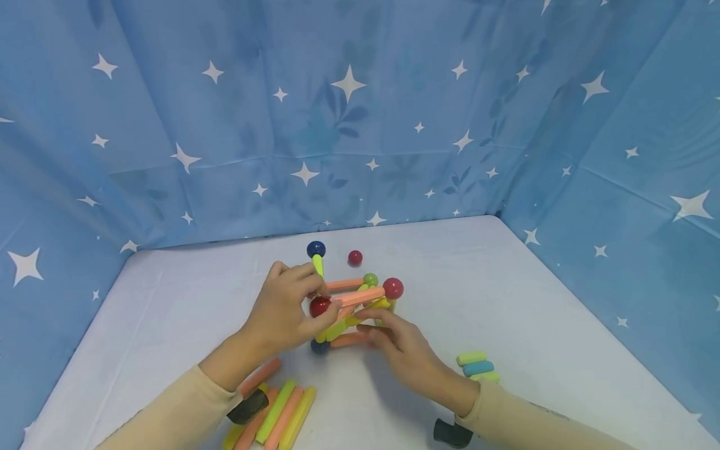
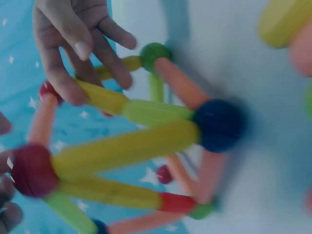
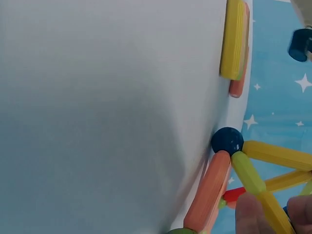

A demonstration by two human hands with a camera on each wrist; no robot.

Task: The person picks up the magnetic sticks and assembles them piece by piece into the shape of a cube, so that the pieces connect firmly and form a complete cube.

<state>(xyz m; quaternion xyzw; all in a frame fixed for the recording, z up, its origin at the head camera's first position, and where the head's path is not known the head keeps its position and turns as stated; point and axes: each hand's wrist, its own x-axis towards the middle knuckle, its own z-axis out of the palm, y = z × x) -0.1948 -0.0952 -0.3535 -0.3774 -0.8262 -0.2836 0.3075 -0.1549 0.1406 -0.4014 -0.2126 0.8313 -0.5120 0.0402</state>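
Note:
A frame of coloured sticks and balls stands on the table between both hands. My left hand [image 1: 287,306] grips its near red ball [image 1: 320,307] between thumb and fingers. An orange stick [image 1: 360,297] runs from there to another red ball [image 1: 393,288]. At the frame's right side my right hand [image 1: 407,356] pinches a yellow stick [image 3: 277,214], which lines up end to end with a lime stick [image 3: 248,173]. That lime stick meets the lower dark blue ball [image 2: 219,125]. A blue ball [image 1: 316,249] tops the far left, and a green ball [image 1: 370,279] sits behind.
One loose red ball [image 1: 355,257] lies behind the frame. Several long yellow, orange and lime sticks [image 1: 275,415] lie near the left forearm. Short lime and blue sticks [image 1: 478,367] are at the right. Blue star-patterned curtains [image 1: 349,125] enclose the white table [image 1: 450,256].

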